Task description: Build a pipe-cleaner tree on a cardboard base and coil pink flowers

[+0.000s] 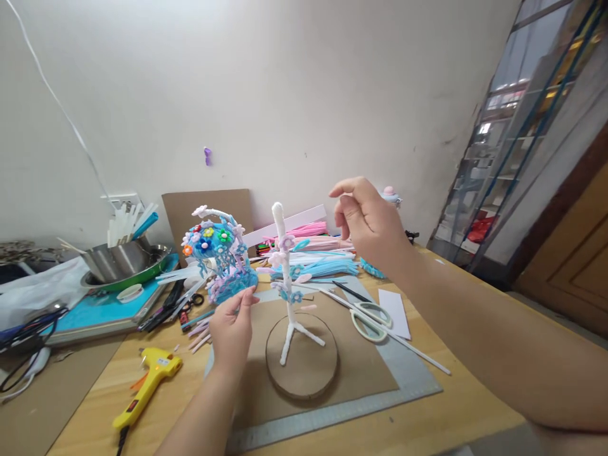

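A pale wall (304, 114) stands behind a wooden table (413, 424) with a grey mat (415, 377) and a brown cardboard sheet (363, 370) on it. A round cardboard disc (311, 370) lies on the sheet, and a white fuzzy stem (287, 282) with pastel flowers stands upright on it, 2 splayed legs showing clearly. The left hand (232, 323) is just beside the stem, thumb and fingertips drawn together; I cannot tell whether they pinch anything. The right hand (368, 218) is raised to the right of the stem, fingers loosely bent and partly spread from the thumb, with nothing visible in its grasp. Nearby are 1 pair of scissors (370, 322), blue fuzzy sticks (327, 268), a colourful flowered model (216, 247) and 1 yellow glue gun (154, 379).
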`<move>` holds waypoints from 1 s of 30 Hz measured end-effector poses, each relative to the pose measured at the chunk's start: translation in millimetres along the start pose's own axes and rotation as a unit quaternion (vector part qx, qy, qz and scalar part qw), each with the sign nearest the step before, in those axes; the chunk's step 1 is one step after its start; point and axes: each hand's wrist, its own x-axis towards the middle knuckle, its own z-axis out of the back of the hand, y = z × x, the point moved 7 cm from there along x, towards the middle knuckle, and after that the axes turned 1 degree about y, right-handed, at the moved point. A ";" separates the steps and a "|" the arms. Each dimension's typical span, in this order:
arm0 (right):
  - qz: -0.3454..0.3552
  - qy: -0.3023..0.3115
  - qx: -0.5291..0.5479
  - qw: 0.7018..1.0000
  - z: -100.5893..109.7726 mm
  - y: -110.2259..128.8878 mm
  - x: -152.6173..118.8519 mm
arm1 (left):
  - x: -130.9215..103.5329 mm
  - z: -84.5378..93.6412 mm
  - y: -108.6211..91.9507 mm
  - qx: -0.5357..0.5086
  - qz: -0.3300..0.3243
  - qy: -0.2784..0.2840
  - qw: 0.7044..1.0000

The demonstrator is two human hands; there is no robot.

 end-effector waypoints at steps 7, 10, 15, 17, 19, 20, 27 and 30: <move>0.023 0.137 -0.037 0.990 -27.7 25.4 30.8 | 52.0 24.7 -61.4 -0.047 -0.024 -0.017 0.998; 0.014 0.175 -0.082 0.981 -40.0 33.8 43.0 | 78.0 3.5 -91.4 -0.065 -0.062 0.091 0.992; -0.174 0.224 0.037 0.958 -57.0 13.7 55.9 | 94.8 -22.5 -120.4 -0.049 -0.107 0.211 0.970; -0.289 0.265 0.133 0.910 -66.3 0.8 50.4 | 97.4 -25.5 -123.1 -0.035 -0.117 0.217 0.968; -0.381 0.311 0.201 0.847 -73.5 -6.2 39.9 | 99.1 -26.7 -124.1 -0.026 -0.126 0.216 0.968; -0.418 0.333 0.225 0.815 -75.9 -7.4 33.6 | 99.7 -27.1 -124.8 -0.025 -0.131 0.215 0.968; -0.501 0.423 0.365 0.661 -88.0 11.1 3.6 | 96.4 -30.5 -132.8 -0.023 -0.148 0.228 0.962; -0.501 0.403 0.385 0.662 -92.2 14.2 7.4 | 94.1 -29.9 -135.8 -0.017 -0.154 0.231 0.961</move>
